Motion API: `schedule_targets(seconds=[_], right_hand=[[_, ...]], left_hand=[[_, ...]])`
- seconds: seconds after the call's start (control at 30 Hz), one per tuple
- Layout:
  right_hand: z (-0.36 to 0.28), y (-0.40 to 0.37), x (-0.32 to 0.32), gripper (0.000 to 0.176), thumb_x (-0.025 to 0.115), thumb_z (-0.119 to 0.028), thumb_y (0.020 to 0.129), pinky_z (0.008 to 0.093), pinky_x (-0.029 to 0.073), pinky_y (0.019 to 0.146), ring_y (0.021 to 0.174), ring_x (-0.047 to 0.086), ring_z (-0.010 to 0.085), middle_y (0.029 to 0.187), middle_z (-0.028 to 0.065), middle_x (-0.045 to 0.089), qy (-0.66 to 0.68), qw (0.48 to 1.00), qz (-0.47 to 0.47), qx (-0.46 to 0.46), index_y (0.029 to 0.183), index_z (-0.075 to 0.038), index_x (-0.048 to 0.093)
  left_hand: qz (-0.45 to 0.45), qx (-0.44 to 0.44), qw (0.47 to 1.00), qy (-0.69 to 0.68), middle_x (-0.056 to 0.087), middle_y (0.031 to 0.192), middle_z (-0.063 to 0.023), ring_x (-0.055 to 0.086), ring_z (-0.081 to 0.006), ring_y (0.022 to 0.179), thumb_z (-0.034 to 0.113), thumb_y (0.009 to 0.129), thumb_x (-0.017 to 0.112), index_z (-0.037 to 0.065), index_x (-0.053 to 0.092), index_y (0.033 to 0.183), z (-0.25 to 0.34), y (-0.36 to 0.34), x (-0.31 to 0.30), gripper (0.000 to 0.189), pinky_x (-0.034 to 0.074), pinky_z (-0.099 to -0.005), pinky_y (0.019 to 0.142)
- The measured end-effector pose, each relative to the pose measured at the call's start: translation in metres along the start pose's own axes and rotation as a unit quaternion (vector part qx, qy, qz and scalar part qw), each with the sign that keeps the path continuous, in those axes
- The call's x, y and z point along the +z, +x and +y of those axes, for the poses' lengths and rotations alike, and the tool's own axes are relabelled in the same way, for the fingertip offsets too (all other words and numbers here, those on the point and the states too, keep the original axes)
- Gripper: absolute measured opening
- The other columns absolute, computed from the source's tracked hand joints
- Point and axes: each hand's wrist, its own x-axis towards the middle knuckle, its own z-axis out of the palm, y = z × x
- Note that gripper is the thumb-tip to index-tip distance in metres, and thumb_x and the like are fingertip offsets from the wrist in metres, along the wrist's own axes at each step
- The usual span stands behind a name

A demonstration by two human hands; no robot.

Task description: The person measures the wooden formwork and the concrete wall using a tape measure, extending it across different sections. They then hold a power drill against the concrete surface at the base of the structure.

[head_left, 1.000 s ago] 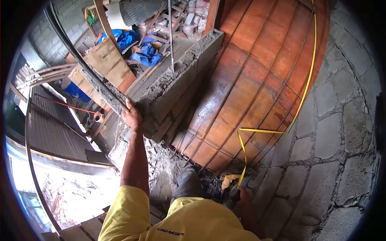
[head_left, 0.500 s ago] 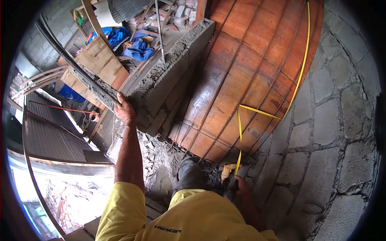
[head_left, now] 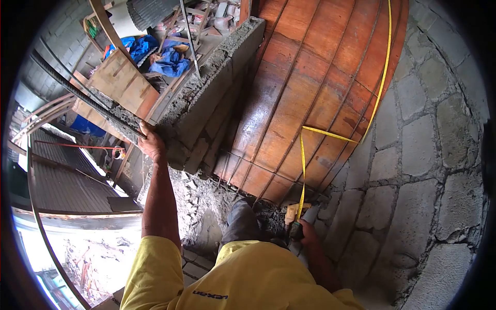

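Clamping my left hand [head_left: 152,144] on the rough grey block wall [head_left: 217,77], I held the yellow tape measure [head_left: 302,170] in my right hand [head_left: 306,235]; its kink wanted straightening.

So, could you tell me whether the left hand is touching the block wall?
Touching. The head view shows the left hand resting against the block wall's mortared end corner.

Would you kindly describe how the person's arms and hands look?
The left arm is bare below a short yellow sleeve; the right forearm is bare too. Neither the left hand nor the right hand shows a glove. The shirt carries small dark lettering.
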Motion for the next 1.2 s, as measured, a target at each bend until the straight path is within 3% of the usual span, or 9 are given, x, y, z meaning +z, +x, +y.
schedule_targets(seconds=[0.27,0.33,0.37,0.43,0.47,0.5,0.77,0.83,1.2], right_hand=[[0.000,0.007,0.001,0.031,0.051,-0.038,0.091,0.0477,0.053,0.059,0.074,0.065,0.0241,0.090,0.0082,0.065,0.019,1.000,0.007,0.005,0.106,-0.012,0.058],[0.001,0.001,0.002,0.032,0.051,-0.038,0.090,0.0478,0.053,0.059,0.074,0.065,0.0241,0.090,0.0086,0.065,0.019,1.000,0.011,-0.016,0.106,-0.012,0.058],[0.000,-0.014,0.007,0.031,0.052,-0.038,0.090,0.0470,0.053,0.058,0.073,0.065,0.0239,0.091,0.0085,0.065,-0.215,0.938,0.023,-0.272,0.106,-0.012,0.059],[-0.006,-0.020,0.012,0.031,0.052,-0.038,0.091,0.0463,0.053,0.057,0.073,0.065,0.0236,0.091,0.0084,0.065,-0.422,0.759,0.032,-0.495,0.106,-0.012,0.059],[-0.009,-0.013,0.014,0.031,0.051,-0.038,0.091,0.0453,0.054,0.056,0.072,0.065,0.0227,0.090,0.0081,0.065,-0.233,0.933,0.038,-0.272,0.105,-0.012,0.059],[-0.011,-0.009,0.015,0.031,0.051,-0.038,0.091,0.0443,0.054,0.054,0.072,0.065,0.0218,0.089,0.0077,0.065,-0.017,0.999,0.040,-0.018,0.104,-0.012,0.060],[-0.002,0.001,0.007,0.032,0.045,-0.037,0.093,0.0420,0.052,0.049,0.066,0.065,0.0214,0.083,0.0067,0.067,-0.017,0.999,-0.024,-0.023,0.100,-0.010,0.061],[-0.004,-0.002,0.013,0.032,0.044,-0.036,0.093,0.0417,0.051,0.048,0.064,0.065,0.0220,0.082,0.0068,0.067,-0.018,0.999,-0.023,-0.025,0.100,-0.010,0.061],[-0.004,-0.004,0.023,0.031,0.049,-0.037,0.091,0.0425,0.052,0.049,0.063,0.064,0.0212,0.078,0.0051,0.065,0.019,0.998,0.055,-0.009,0.100,-0.009,0.060]], left_hand=[[-0.007,0.005,1.000,-0.002,0.065,0.070,-0.0083,0.060,-0.0264,0.070,0.048,0.097,0.036,0.004,0.064,0.076,0.002,-0.001,-0.002,0.056,0.045,-0.0393,0.072],[-0.011,0.006,1.000,-0.003,0.064,0.073,-0.0147,0.061,-0.0339,0.071,0.045,0.097,0.035,0.003,0.062,0.080,0.005,-0.002,-0.003,0.053,0.044,-0.0436,0.069],[-0.011,0.005,1.000,-0.002,0.064,0.073,-0.0147,0.061,-0.0339,0.071,0.045,0.097,0.035,0.003,0.062,0.080,0.004,-0.002,-0.004,0.053,0.044,-0.0436,0.069],[-0.004,0.013,1.000,0.014,0.064,0.072,-0.0145,0.061,-0.0340,0.071,0.044,0.097,0.035,0.003,0.063,0.079,0.004,-0.001,-0.003,0.053,0.045,-0.0433,0.069],[-0.004,0.012,1.000,0.014,0.064,0.072,-0.0145,0.061,-0.0340,0.071,0.044,0.097,0.035,0.003,0.063,0.079,0.002,-0.001,-0.002,0.053,0.045,-0.0433,0.069],[-0.002,0.023,1.000,0.012,0.065,0.072,-0.0143,0.061,-0.0341,0.072,0.044,0.098,0.035,0.003,0.063,0.079,-0.001,-0.001,-0.001,0.053,0.045,-0.0433,0.069],[-0.011,0.020,1.000,0.009,0.065,0.072,-0.0133,0.061,-0.0344,0.072,0.046,0.097,0.034,0.004,0.064,0.077,-0.002,0.001,-0.001,0.055,0.044,-0.0437,0.071],[-0.007,0.002,1.000,0.016,0.065,0.070,-0.0089,0.061,-0.0260,0.070,0.048,0.097,0.036,0.005,0.065,0.077,-0.003,0.001,-0.001,0.055,0.045,-0.0392,0.069],[-0.011,-0.003,1.000,0.007,0.066,0.074,-0.0124,0.062,-0.0311,0.073,0.050,0.096,0.036,0.004,0.067,0.078,0.001,0.000,-0.002,0.058,0.045,-0.0420,0.072]])
